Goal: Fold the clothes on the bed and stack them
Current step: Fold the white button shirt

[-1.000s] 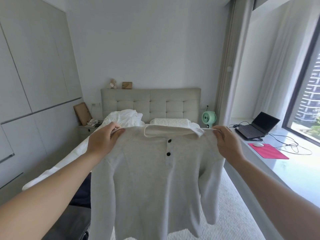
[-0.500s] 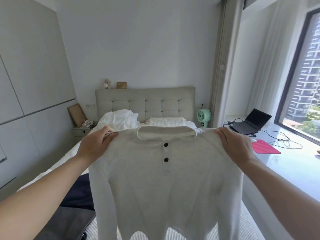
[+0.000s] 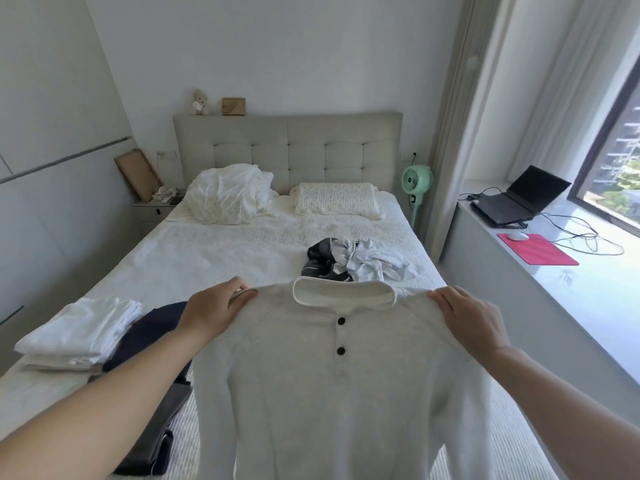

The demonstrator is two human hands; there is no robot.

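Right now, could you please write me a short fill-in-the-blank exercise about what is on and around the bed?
1. The left hand and right hand hold the white shirt up by its ____.
2. The shirt's placket shows ____ dark buttons.
3. The unfolded clothes pile lies on the bed on its ____ side.
4. The folded white stack lies to the ____ of the left hand.

Missing words: shoulders; two; right; left

The person's left hand (image 3: pixel 213 311) and right hand (image 3: pixel 469 322) are bare, with no rings, watch or gloves showing, and both forearms are uncovered as far as the lower edge of the view, with no sleeve visible on either.
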